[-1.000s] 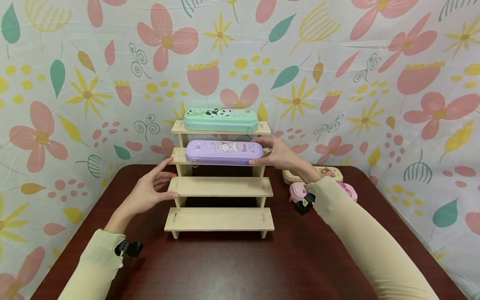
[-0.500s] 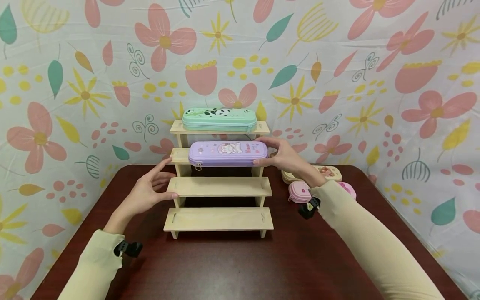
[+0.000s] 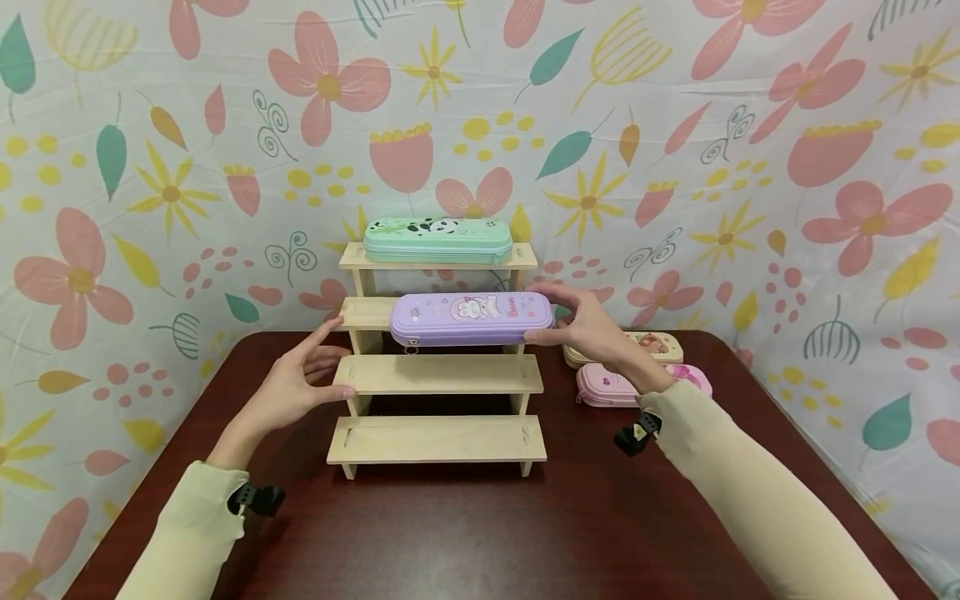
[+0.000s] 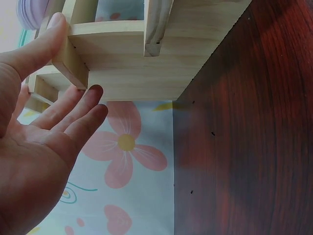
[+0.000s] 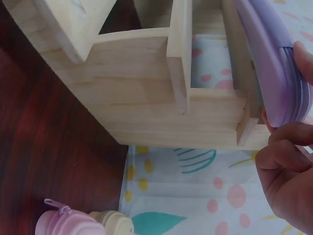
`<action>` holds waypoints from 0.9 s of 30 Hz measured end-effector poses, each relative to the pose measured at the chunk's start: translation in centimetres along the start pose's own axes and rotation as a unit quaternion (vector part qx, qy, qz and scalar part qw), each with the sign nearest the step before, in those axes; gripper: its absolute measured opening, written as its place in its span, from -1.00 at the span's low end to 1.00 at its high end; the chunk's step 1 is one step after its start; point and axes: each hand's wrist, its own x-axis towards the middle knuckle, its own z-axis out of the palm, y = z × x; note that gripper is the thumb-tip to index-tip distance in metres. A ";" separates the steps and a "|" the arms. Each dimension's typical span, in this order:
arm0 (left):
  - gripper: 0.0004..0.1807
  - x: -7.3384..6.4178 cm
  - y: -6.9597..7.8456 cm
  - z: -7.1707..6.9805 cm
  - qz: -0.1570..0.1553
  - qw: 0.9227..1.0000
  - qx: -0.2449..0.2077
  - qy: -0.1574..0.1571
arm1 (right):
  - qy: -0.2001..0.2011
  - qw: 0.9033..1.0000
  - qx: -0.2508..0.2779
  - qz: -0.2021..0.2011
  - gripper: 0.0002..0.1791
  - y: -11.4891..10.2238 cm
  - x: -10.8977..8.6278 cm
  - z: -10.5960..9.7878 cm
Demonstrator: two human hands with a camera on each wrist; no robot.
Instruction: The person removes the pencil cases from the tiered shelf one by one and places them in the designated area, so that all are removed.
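Observation:
A purple pencil case (image 3: 450,325) with a rabbit print is held at its right end by my right hand (image 3: 585,329), thumb at the front and fingers behind. The case overlaps the second tier from the top of a wooden step shelf (image 3: 442,375), shifted right and forward of it. In the right wrist view, the case (image 5: 271,68) appears tilted beside the boards. My left hand (image 3: 296,383) touches the shelf's left side with extended fingers, thumb on the third tier's end. In the left wrist view, the thumb (image 4: 41,44) lies against a board's end.
A mint pencil case (image 3: 438,242) with a panda sits on the top tier. Right of the shelf, a pink pencil case (image 3: 607,385) and a cream one (image 3: 660,343) lie on the dark red table (image 3: 450,533). A flowered cloth (image 3: 637,83) hangs behind.
My right hand has drawn the purple pencil case to the right and forward from the second tier. My left hand has stayed against the shelf.

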 end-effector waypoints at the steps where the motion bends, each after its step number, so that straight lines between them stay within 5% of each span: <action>1: 0.18 0.0 0.0 0.0 0.001 1.000 0.000 0.000 | 0.000 1.000 0.000 0.000 -0.27 0.0 -0.2 -0.1; 20: 0.18 -0.1 -0.2 -0.1 0.004 1.000 0.001 -0.005 | -0.012 0.996 0.089 0.014 -0.23 1.2 -4.0 -2.4; 27: 0.19 0.0 -0.2 -0.1 0.003 1.000 -0.009 -0.006 | -0.011 0.996 0.085 0.010 -0.22 1.6 -5.3 -3.4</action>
